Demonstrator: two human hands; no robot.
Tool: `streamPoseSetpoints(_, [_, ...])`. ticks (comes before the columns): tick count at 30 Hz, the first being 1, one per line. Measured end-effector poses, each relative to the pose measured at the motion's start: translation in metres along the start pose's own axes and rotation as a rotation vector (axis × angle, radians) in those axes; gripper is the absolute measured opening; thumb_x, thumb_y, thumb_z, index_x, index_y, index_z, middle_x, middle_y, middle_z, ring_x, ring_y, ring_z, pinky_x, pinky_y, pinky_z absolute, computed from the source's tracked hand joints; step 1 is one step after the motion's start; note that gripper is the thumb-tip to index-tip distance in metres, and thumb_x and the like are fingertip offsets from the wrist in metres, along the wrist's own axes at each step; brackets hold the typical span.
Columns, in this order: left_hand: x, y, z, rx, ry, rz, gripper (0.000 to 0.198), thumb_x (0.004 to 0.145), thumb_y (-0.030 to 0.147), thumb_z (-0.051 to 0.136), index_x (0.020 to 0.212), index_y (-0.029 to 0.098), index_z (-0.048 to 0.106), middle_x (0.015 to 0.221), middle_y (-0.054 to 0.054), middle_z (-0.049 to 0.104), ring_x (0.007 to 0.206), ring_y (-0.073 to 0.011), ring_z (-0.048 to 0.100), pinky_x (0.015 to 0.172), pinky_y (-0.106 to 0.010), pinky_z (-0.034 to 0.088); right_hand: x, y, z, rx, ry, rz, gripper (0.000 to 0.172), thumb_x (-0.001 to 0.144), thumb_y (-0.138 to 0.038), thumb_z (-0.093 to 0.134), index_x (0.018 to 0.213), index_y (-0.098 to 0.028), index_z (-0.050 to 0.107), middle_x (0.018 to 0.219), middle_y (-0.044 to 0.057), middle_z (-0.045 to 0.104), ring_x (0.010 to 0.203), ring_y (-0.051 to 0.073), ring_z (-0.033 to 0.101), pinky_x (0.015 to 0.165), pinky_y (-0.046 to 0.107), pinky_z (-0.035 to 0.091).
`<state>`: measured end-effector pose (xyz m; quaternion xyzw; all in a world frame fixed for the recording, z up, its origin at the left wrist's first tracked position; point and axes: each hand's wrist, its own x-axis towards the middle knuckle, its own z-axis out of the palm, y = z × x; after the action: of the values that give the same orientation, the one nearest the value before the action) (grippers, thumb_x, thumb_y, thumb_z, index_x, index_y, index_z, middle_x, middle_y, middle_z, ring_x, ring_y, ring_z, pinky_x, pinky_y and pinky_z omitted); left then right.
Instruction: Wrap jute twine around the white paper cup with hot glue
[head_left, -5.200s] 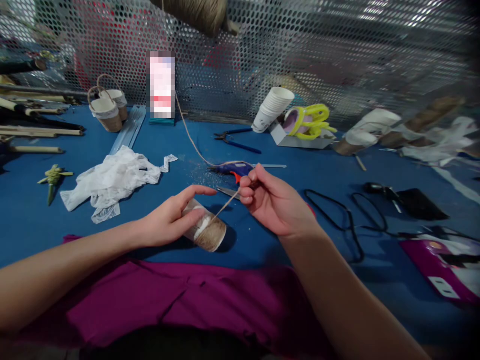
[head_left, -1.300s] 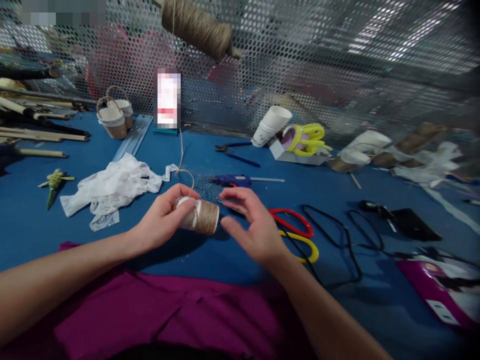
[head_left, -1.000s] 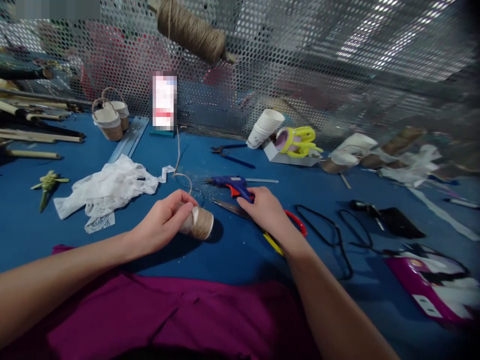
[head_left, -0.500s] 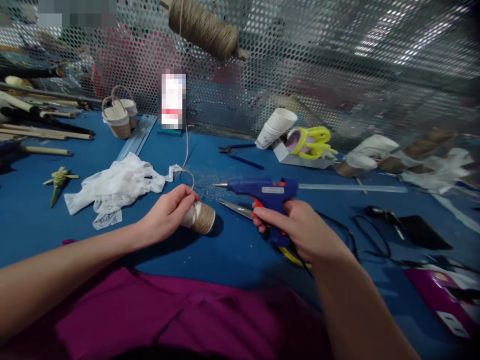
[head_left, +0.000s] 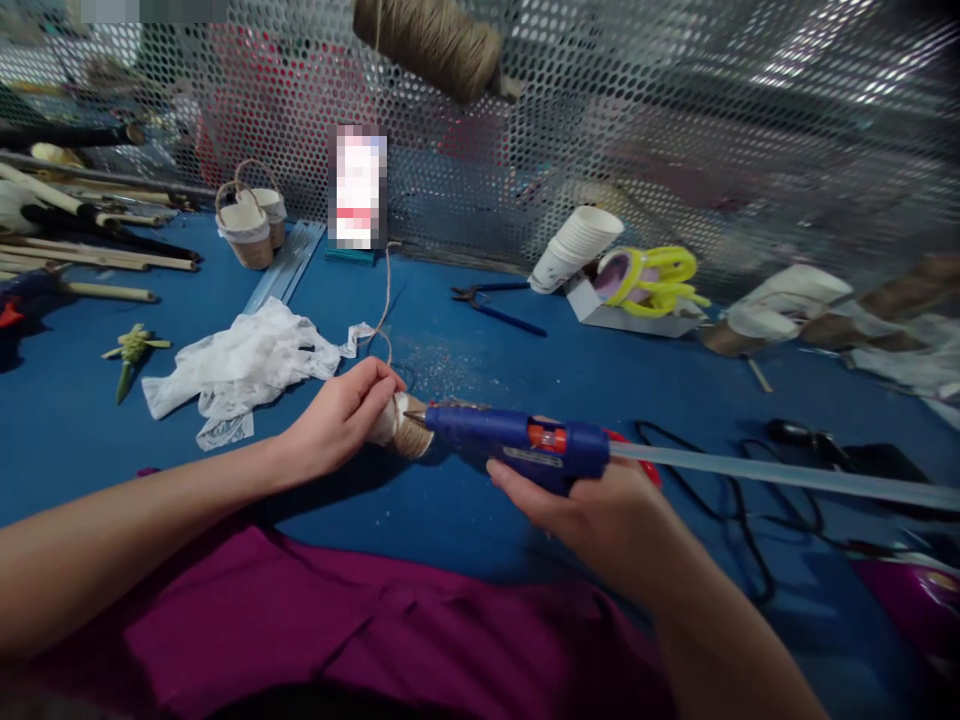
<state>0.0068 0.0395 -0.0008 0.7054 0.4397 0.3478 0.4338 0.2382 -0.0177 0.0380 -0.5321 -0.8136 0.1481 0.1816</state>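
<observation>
A small paper cup (head_left: 412, 437) wrapped in brown twine lies on its side in my left hand (head_left: 335, 420), whose fingers are closed round its pale end. My right hand (head_left: 592, 510) is wrapped round a blue glue gun (head_left: 495, 432) with a long clear glue stick (head_left: 750, 470) out of its back. The metal nozzle is at the twine-covered side of the cup; whether it touches I cannot tell. A strand of twine (head_left: 388, 290) runs from behind my left fingers to the back. White lace (head_left: 247, 360) lies left of my left hand.
At the back are two twine-covered cups with handles (head_left: 247, 235), a phone (head_left: 358, 190), pliers (head_left: 499, 308), stacked paper cups (head_left: 576, 248) and yellow scissors or tape (head_left: 652, 278). A twine spool (head_left: 431, 45) hangs above. A black cord (head_left: 742, 530) lies at right.
My right hand has turned the glue gun and brought its nozzle left and down to the cup. My left hand keeps its hold on the cup. The view has shifted slightly.
</observation>
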Motion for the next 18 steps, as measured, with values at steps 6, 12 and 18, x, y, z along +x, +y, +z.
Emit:
streamPoseSetpoints(6, [0.000, 0.002, 0.000, 0.034, 0.004, -0.016, 0.022, 0.089, 0.028, 0.034, 0.085, 0.015, 0.051, 0.074, -0.001, 0.054, 0.063, -0.0111, 0.047, 0.057, -0.023, 0.037, -0.001, -0.001, 0.000, -0.347, 0.110, -0.391, 0.037, 0.076, -0.009, 0.043, 0.086, -0.034, 0.068, 0.068, 0.001, 0.070, 0.075, 0.022, 0.067, 0.064, 0.034, 0.051])
streamPoseSetpoints(12, [0.000, 0.004, -0.001, 0.036, 0.005, -0.032, 0.021, 0.089, 0.028, 0.034, 0.085, 0.015, 0.051, 0.074, -0.001, 0.053, 0.063, -0.0112, 0.046, 0.057, -0.024, 0.036, 0.000, -0.005, 0.001, -0.574, 0.110, -0.550, 0.040, 0.079, -0.011, 0.037, 0.090, -0.030, 0.070, 0.068, 0.004, 0.071, 0.067, 0.025, 0.067, 0.058, 0.038, 0.052])
streamPoseSetpoints(18, [0.000, 0.004, -0.001, 0.035, -0.001, -0.027, 0.021, 0.089, 0.027, 0.034, 0.085, 0.015, 0.050, 0.074, -0.001, 0.053, 0.064, -0.0113, 0.046, 0.058, -0.024, 0.035, 0.003, -0.011, 0.000, -0.449, 0.055, -0.351, 0.034, 0.079, -0.018, 0.038, 0.080, -0.028, 0.070, 0.073, 0.006, 0.071, 0.073, 0.025, 0.067, 0.063, 0.039, 0.053])
